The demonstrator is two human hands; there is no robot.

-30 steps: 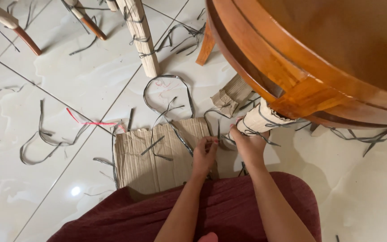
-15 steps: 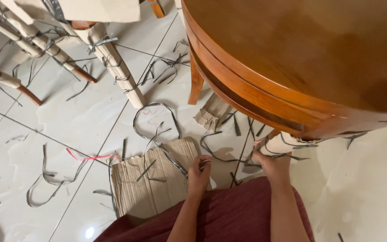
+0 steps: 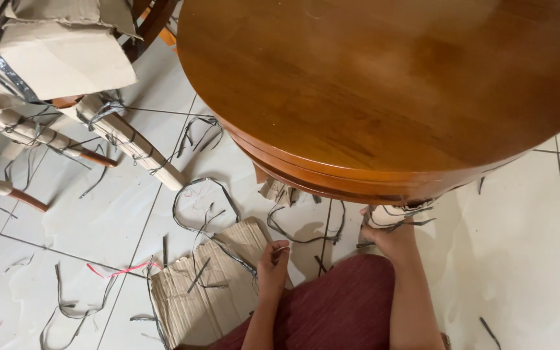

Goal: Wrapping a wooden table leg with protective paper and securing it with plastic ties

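My left hand (image 3: 272,262) rests at the edge of a flat sheet of corrugated cardboard (image 3: 196,295) on the tiled floor, fingers curled on a black plastic strap (image 3: 228,254). To the right, my right hand (image 3: 393,238) grips the paper-wrapped leg (image 3: 387,215) of a round wooden table (image 3: 384,91), just under the tabletop's rim. Loose black straps hang around that leg. The rest of the leg is hidden by the tabletop.
Chair legs wrapped in cardboard and bound with black straps (image 3: 124,139) lie at the left, under a cardboard-wrapped seat (image 3: 53,52). Cut straps (image 3: 196,194), a red strip (image 3: 121,270) and a torn cardboard scrap (image 3: 279,191) litter the white tiles. My maroon garment (image 3: 332,311) fills the bottom.
The view has tilted up and to the right, so the tabletop fills more of the frame. Both hands stay near the cardboard sheet and wrapped leg; the left hand now pinches a strap.
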